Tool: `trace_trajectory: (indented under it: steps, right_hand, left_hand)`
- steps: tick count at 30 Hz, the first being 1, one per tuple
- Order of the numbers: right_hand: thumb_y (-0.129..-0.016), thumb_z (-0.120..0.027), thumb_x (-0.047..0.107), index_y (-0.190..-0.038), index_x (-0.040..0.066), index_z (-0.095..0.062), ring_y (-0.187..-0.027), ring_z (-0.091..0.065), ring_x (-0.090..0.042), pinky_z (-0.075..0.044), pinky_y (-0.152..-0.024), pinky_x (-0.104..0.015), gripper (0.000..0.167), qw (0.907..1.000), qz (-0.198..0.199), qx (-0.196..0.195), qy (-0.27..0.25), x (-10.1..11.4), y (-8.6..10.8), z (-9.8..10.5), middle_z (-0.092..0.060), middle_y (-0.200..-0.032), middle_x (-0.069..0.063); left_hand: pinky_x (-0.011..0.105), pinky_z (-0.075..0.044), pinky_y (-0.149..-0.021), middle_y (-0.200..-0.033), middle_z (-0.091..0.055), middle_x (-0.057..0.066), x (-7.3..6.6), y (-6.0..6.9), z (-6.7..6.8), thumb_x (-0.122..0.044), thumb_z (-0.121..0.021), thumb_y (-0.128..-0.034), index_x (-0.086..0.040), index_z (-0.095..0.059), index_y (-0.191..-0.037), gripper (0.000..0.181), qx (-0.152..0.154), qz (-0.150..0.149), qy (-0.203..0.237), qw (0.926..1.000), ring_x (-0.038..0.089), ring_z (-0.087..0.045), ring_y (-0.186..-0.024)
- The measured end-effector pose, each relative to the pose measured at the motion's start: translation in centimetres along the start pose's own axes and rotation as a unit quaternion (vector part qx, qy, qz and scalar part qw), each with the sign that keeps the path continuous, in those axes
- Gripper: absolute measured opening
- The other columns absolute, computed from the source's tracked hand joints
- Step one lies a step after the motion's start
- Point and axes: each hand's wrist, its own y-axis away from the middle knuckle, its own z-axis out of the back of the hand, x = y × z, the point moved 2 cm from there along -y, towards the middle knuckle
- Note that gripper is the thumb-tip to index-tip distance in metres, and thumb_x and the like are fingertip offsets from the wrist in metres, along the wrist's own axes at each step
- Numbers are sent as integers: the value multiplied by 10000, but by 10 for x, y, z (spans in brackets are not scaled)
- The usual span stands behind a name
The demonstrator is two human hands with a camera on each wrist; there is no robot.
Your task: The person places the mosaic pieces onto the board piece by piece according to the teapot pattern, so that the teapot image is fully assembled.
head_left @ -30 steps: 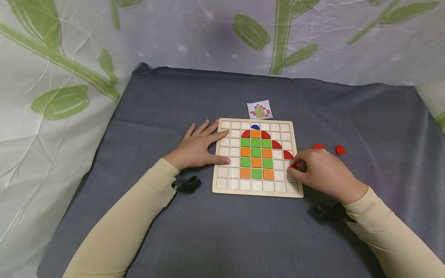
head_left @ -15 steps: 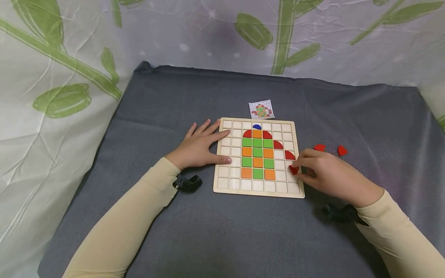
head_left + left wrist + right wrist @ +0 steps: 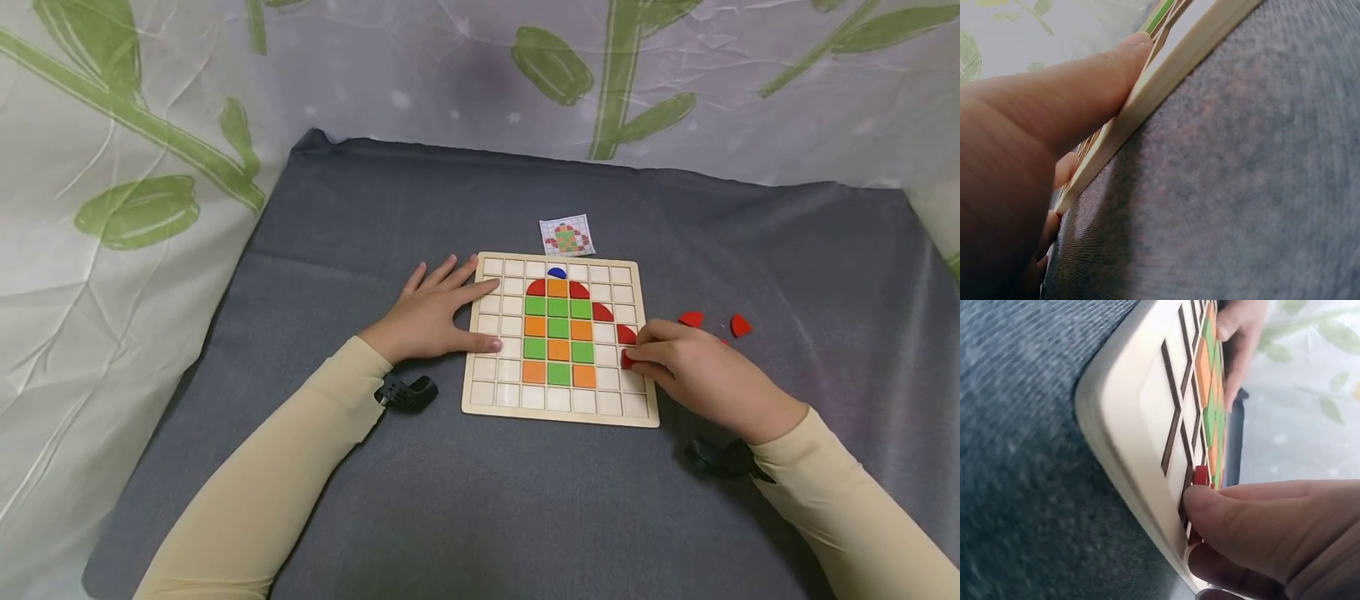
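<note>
A wooden grid board (image 3: 510,394) lies on the grey cloth. Green and orange square tiles fill its middle, with red quarter-round tiles at the top and stepping down on the right; a blue half-round tile (image 3: 557,272) sits in the top row. My left hand (image 3: 431,312) rests spread over the board's left edge, thumb and index finger on the cells. At the right column, my right hand (image 3: 701,371) pinches a red tile (image 3: 1200,475) between thumb and fingers, low against the grid. Fingers cover part of that tile, so its full shape is hidden.
Two red quarter-round tiles, one nearer (image 3: 691,319) and one farther right (image 3: 740,325), lie on the cloth beyond my right hand; a sliver of red shows beside its knuckles. A small printed pattern card (image 3: 567,236) touches or nearly touches the board's far edge. Patterned curtains hang behind.
The right hand has turned the red tile and shifted slightly on the right column, still pinching it. The left hand stays put on the board. The view has drifted slightly.
</note>
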Motion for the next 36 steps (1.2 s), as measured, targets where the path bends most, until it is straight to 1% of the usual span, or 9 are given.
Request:
trace_trajectory:
  steps: [4,8,11,14,18,22,29,32,36]
  right_hand:
    - [-808,-878,-36,-1082,17,-826,-885,-702,-160,-620,-738,-336,284,9999,118,-86,-59,-2,-1,-1,-704,-1027,-43]
    - [-787,-877,-69,-1052,12,-832,-826,-692,-151,-608,-693,-320,281,9993,268,-250,75,-3,-1,-2,-683,-995,-45]
    - [-782,-878,-71,-1054,19,-837,-783,-667,-124,-587,-657,-296,289,9990,274,-297,175,-4,0,-3,-669,-974,-35]
    - [-787,-879,-61,-1067,22,-837,-771,-650,-117,-579,-652,-293,295,9992,242,-263,196,-6,-1,-3,-665,-975,-32]
    - [-782,-889,-52,-1073,22,-837,-799,-670,-142,-594,-672,-311,305,9993,242,-203,194,-7,-1,-3,-678,-1013,-45]
    - [-764,-904,-48,-1061,22,-838,-848,-707,-169,-610,-698,-334,312,9989,341,-239,221,-7,0,-4,-701,-1038,-51]
    - [-787,-886,-40,-1098,19,-831,-910,-728,-213,-624,-734,-381,321,9980,414,-236,403,-6,1,-4,-732,-1077,-76]
    - [-776,-882,-53,-1078,37,-839,-914,-733,-215,-622,-723,-389,318,9971,479,-364,457,-6,2,-4,-742,-1068,-66]
    - [-760,-909,-14,-994,91,-847,-853,-709,-160,-611,-674,-361,264,9956,642,-551,412,-3,2,-6,-732,-1017,-3]
  left_hand:
    - [554,118,-1278,-1774,-46,-35,-1,0,0,-780,-700,-844,-370,-312,-1663,994,1,4,-5,10000,266,45,-1640]
    - [560,118,-1277,-1774,-44,-32,-1,0,0,-774,-703,-846,-363,-318,-1663,992,13,7,-19,10000,271,45,-1640]
    - [565,118,-1276,-1775,-36,-31,-1,0,0,-777,-701,-845,-362,-318,-1663,994,26,-8,-11,10000,275,48,-1640]
    - [563,116,-1276,-1775,-29,-36,-1,0,0,-782,-696,-845,-368,-315,-1663,993,22,1,-18,10000,272,50,-1640]
    - [560,112,-1278,-1774,-32,-38,-1,0,0,-784,-696,-844,-370,-316,-1663,993,11,24,-41,10000,271,48,-1640]
    - [564,111,-1278,-1775,-39,-31,-1,0,0,-779,-698,-846,-364,-321,-1662,990,12,31,-33,10000,276,44,-1640]
    - [567,114,-1277,-1776,-45,-21,-1,0,2,-770,-704,-849,-350,-327,-1663,990,17,-13,9,10000,276,41,-1641]
    - [563,115,-1277,-1775,-46,-29,-1,0,2,-774,-706,-844,-358,-328,-1661,992,19,6,-11,10000,268,43,-1641]
    - [559,111,-1279,-1775,-44,-35,0,-1,0,-782,-702,-841,-368,-327,-1659,991,18,21,-51,10000,261,44,-1640]
